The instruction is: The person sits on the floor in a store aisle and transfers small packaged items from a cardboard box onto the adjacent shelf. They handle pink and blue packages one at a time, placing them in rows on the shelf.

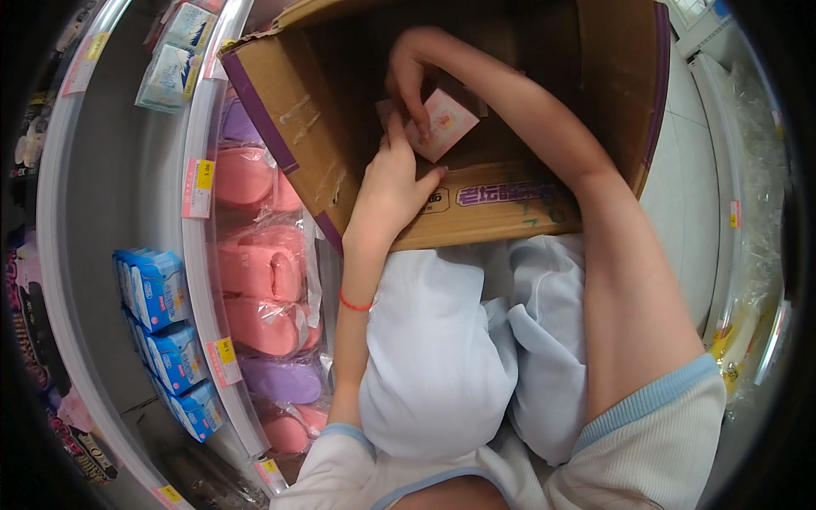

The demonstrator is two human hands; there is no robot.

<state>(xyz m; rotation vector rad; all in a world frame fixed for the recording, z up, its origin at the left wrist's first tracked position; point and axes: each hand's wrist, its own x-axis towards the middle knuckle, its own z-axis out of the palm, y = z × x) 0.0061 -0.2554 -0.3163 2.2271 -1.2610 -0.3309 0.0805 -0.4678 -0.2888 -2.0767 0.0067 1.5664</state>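
Observation:
Both of my arms reach into an open cardboard box (491, 229) standing before my bent knees. A small pink pack (446, 124) with a printed front lies tilted inside it. My left hand (401, 178), below a red cord bracelet (355, 303), is at the pack's lower left edge, its fingers partly behind my other hand. My right hand (411, 83) bends down from above, with fingertips on the pack's face. Whether either hand grips the pack or only touches it, I cannot tell. The box's deep inside is dark.
Shelves with price tags curve along the left. They hold blue packs (169, 350), pale green tissue packs (169, 73) and pink slippers (268, 268) in clear plastic. Tiled floor (679, 191) shows right of the box, beside another shelf with plastic-wrapped goods (755, 191).

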